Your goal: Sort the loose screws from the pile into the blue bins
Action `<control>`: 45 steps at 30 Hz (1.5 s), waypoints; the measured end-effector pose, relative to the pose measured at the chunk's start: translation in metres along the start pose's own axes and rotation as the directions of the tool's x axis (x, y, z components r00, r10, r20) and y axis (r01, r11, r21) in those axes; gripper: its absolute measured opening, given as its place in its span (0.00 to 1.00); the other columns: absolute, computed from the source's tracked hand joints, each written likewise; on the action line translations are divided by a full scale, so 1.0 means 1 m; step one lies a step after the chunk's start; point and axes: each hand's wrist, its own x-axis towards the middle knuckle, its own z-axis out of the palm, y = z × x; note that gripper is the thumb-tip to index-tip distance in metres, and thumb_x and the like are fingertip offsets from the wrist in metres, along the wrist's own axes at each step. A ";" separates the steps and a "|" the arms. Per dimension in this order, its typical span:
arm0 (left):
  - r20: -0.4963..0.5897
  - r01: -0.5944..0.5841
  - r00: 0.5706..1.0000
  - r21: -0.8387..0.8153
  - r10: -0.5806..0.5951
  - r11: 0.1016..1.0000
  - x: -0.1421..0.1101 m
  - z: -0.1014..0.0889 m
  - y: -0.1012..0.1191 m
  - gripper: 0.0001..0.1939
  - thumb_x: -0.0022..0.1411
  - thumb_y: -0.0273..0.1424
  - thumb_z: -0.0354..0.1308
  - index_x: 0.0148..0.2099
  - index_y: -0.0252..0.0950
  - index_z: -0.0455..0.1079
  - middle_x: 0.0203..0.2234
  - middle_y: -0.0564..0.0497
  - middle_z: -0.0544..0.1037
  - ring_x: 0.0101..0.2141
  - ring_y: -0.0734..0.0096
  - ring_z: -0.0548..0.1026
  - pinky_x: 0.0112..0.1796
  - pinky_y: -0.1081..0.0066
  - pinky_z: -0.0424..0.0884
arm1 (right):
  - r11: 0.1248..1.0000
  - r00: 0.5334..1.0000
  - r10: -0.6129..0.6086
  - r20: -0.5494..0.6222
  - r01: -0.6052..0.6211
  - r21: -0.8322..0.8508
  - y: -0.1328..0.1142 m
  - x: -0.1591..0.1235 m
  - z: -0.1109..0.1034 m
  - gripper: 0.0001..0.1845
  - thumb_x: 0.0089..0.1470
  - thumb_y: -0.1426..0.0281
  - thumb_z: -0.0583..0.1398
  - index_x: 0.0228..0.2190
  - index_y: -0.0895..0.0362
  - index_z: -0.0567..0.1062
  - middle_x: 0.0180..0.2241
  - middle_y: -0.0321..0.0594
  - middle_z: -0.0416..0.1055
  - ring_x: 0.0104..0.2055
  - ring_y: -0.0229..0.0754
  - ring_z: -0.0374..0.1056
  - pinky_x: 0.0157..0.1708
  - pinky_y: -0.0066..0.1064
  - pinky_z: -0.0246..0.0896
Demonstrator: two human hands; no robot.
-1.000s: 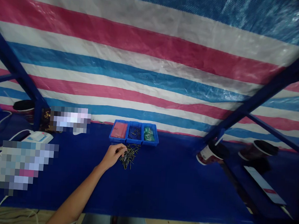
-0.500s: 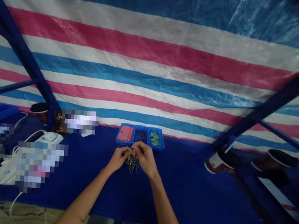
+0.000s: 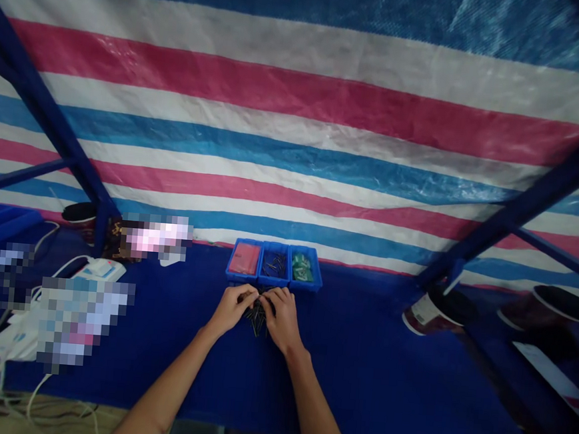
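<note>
Fingers [image 3: 246,296] on both hands are curled, tips almost meeting over the pile of thin metal fasteners [image 3: 256,321], can't tell if they're pinching any. Left hand [image 3: 231,309] and right hand [image 3: 281,320] sit side by side, forearms [image 3: 167,374] coming in from 7 and 5 o'clock, blue plastic bins [image 3: 274,264] at 12.

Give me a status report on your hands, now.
Left hand and right hand together at pile of metal pins. Three blue bins just beyond.

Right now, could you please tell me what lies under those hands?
A loose pile of thin metal pins; the left hand and right hand cover most of it, hiding its middle.
</note>
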 end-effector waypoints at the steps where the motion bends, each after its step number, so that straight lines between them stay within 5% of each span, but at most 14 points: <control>1: 0.000 0.003 1.000 -0.001 -0.003 1.000 0.000 0.000 0.000 0.19 0.68 0.42 0.53 0.34 0.32 0.73 0.21 0.53 0.73 0.23 0.74 0.67 0.28 0.75 0.60 | 1.000 1.000 -0.007 0.008 0.007 -0.011 0.000 0.002 0.000 0.11 0.67 0.70 0.54 0.35 0.54 0.75 0.36 0.39 0.73 0.41 0.44 0.63 0.41 0.36 0.52; 9: -0.061 0.038 0.997 -0.021 -0.039 0.999 0.001 -0.002 0.003 0.18 0.67 0.43 0.53 0.34 0.33 0.72 0.20 0.54 0.72 0.23 0.74 0.67 0.28 0.76 0.60 | 0.999 0.999 -0.031 0.038 0.031 -0.015 0.003 0.024 0.000 0.12 0.65 0.71 0.57 0.30 0.53 0.77 0.32 0.37 0.74 0.39 0.44 0.64 0.40 0.37 0.51; 20: -0.024 0.013 1.000 -0.007 -0.013 1.000 0.000 0.000 0.003 0.17 0.68 0.41 0.53 0.36 0.33 0.73 0.20 0.54 0.73 0.23 0.73 0.68 0.29 0.75 0.61 | 0.999 0.998 -0.023 -0.056 0.026 0.045 0.004 0.004 0.005 0.10 0.65 0.70 0.57 0.38 0.52 0.79 0.34 0.39 0.75 0.40 0.45 0.63 0.42 0.39 0.52; 45: -0.007 0.014 1.000 -0.007 -0.014 1.000 -0.001 -0.001 0.006 0.20 0.68 0.43 0.51 0.32 0.33 0.72 0.21 0.53 0.72 0.23 0.73 0.67 0.28 0.75 0.61 | 1.000 0.999 -0.010 -0.042 0.010 0.013 0.003 0.003 0.004 0.11 0.66 0.70 0.55 0.33 0.54 0.75 0.33 0.39 0.74 0.38 0.44 0.65 0.41 0.37 0.52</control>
